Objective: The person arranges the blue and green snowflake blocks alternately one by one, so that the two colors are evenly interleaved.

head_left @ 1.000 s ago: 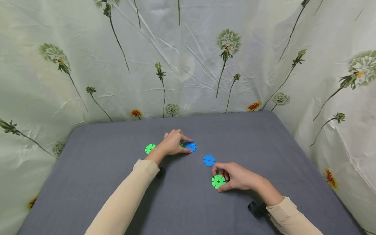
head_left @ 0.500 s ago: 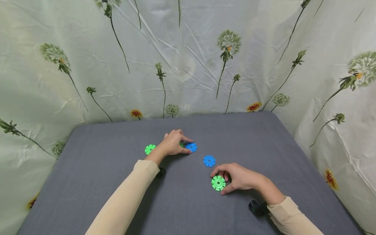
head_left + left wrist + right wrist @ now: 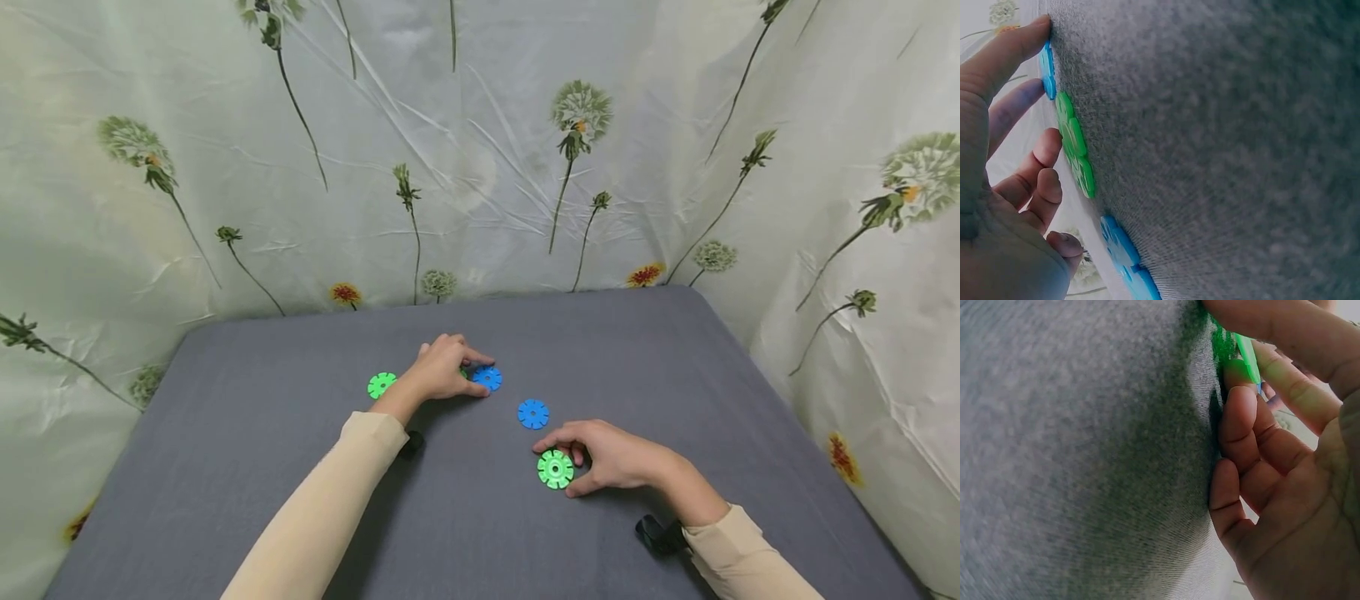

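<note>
My left hand (image 3: 442, 369) spans a blue interlocking disc (image 3: 487, 378) lying on the cloth, thumb and index finger at its opposite edges. In the left wrist view, a green disc (image 3: 1075, 147) and another blue disc (image 3: 1127, 259) lie beside the loosely bent other fingers; the head view mostly hides these two. My right hand (image 3: 617, 454) holds a green disc (image 3: 556, 469) by its rim between thumb and index finger. From the right wrist, this green disc (image 3: 1247, 357) looks slightly raised off the cloth, with the thumb covering part of it. A further blue disc (image 3: 533, 414) lies between both hands.
A green disc (image 3: 382, 385) lies left of the left wrist. Grey cloth covers the table (image 3: 465, 525). A pale flower-printed curtain (image 3: 480, 167) hangs behind and at both sides. A dark strap-on device (image 3: 660, 535) sits at the right wrist.
My right index finger has straightened and spread outward, and the thumb has shifted along the green disc's rim. The disc's face now shows a raised centre ring. The left hand stays put.
</note>
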Motion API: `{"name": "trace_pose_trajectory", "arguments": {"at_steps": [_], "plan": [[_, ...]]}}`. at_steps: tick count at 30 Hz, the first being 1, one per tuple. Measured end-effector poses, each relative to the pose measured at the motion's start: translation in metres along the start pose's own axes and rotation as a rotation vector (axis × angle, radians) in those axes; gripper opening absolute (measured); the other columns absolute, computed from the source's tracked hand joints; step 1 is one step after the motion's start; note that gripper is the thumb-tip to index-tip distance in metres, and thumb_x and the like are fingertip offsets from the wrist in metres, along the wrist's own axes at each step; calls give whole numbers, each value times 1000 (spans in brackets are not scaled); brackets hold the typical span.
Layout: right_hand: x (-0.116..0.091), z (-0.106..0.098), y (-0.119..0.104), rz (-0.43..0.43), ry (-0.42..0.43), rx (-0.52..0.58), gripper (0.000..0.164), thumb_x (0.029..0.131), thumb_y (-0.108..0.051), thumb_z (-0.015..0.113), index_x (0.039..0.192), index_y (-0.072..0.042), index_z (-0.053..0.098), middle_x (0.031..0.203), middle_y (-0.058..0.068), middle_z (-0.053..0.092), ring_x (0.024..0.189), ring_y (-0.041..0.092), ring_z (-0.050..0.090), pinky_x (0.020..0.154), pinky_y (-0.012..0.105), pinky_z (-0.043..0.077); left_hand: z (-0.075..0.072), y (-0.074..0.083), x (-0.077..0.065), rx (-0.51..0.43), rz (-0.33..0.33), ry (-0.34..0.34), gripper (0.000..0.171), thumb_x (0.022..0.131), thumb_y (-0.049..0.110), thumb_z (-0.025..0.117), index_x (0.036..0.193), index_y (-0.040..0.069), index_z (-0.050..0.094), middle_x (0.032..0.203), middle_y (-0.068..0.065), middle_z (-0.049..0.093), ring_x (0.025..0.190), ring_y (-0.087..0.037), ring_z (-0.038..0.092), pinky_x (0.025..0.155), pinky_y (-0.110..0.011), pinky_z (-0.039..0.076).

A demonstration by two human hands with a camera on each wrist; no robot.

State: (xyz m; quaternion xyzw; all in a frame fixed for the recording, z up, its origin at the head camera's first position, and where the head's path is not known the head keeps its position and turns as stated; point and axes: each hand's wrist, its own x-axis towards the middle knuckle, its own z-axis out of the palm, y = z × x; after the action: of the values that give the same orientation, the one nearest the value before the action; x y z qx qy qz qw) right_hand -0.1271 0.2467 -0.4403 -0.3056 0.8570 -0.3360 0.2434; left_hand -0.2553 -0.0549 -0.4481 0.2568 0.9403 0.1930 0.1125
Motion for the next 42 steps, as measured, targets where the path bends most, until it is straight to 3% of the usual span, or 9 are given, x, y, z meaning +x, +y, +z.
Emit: {"name": "trace_pose_trajectory", "arguments": {"at_steps": [15,26,34,42], "plan": [[-4,0,4,-15,20,10,52,86,-15,91,135,-20,74,91,-8,57,79,3,49,74,22,46,4,3,5,9,32,12,55,86,53,89,137,38,75,108,1,60,98,-18,47,79,-38,26],[0,2,4,2,52,5,48,85,-22,93,129,-21,76,90,-10,57,77,3,48,73,22,44,5,3,3,-8,13,15,52,88,51,88,136,38,76,108,0,59,99,-18,49,79,-37,28],[2,1,6,-1,116,-9,48,85,-31,94,128,-20,76,90,-9,57,80,4,50,75,23,45,4,5,0,-15,-2,10,52,88,49,88,137,37,75,108,0,60,100,-18,49,81,-38,29],[11,-13,4,-23,214,-20,50,83,-29,95,128,-16,77,91,-8,59,85,9,54,77,27,48,4,3,-1,-16,-7,1,52,89,49,88,138,36,75,112,-1,61,103,-19,51,82,-38,30]]}}
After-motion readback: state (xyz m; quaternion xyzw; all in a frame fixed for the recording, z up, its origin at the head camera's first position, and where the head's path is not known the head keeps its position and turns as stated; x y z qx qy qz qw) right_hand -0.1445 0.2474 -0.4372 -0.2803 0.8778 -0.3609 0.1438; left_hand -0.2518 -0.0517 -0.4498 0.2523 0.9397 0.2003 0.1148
